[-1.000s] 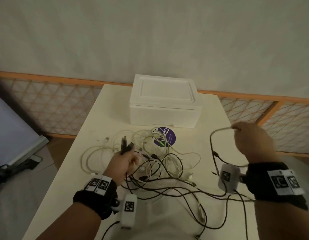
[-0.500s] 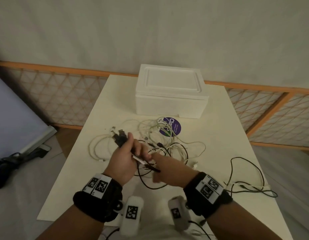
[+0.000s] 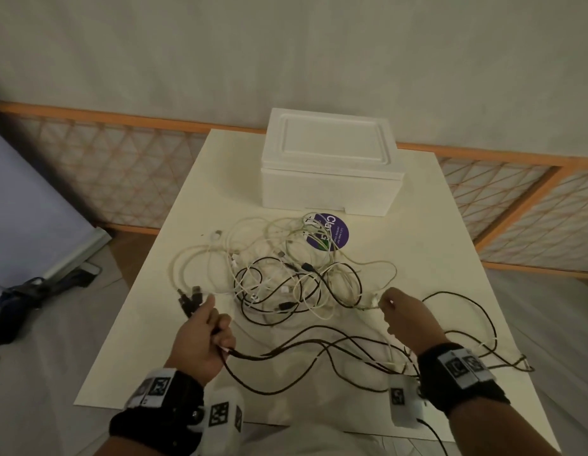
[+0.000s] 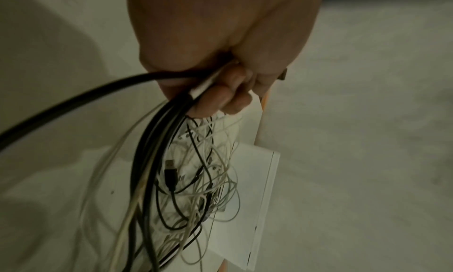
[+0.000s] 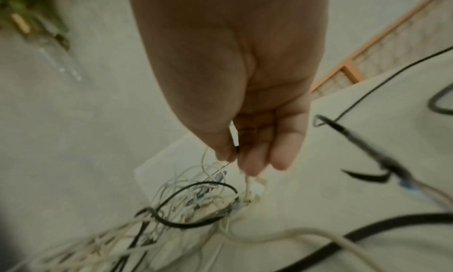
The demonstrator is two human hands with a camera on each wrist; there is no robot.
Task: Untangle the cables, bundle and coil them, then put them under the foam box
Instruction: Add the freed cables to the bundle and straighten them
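A tangle of white and black cables (image 3: 286,274) lies in the middle of the cream table (image 3: 434,258), in front of the white foam box (image 3: 330,166). My left hand (image 3: 203,337) grips a bunch of black cables (image 4: 157,160), their USB plugs (image 3: 189,299) sticking out past the fingers. To the right, my right hand (image 3: 406,319) pinches a thin white cable (image 5: 247,181) at the edge of the tangle. Long black cables (image 3: 319,350) run across the near table between both hands.
A round purple sticker (image 3: 332,232) lies under the cables near the box. An orange-framed lattice fence (image 3: 121,179) runs behind the table. A dark bag (image 3: 29,297) lies on the floor at left. More black cable loops (image 3: 477,324) lie near the right edge.
My right hand moved from beside the left hand out to the right and now pinches a white cable. Black cables now stretch across the near table. The left hand dropped slightly nearer.
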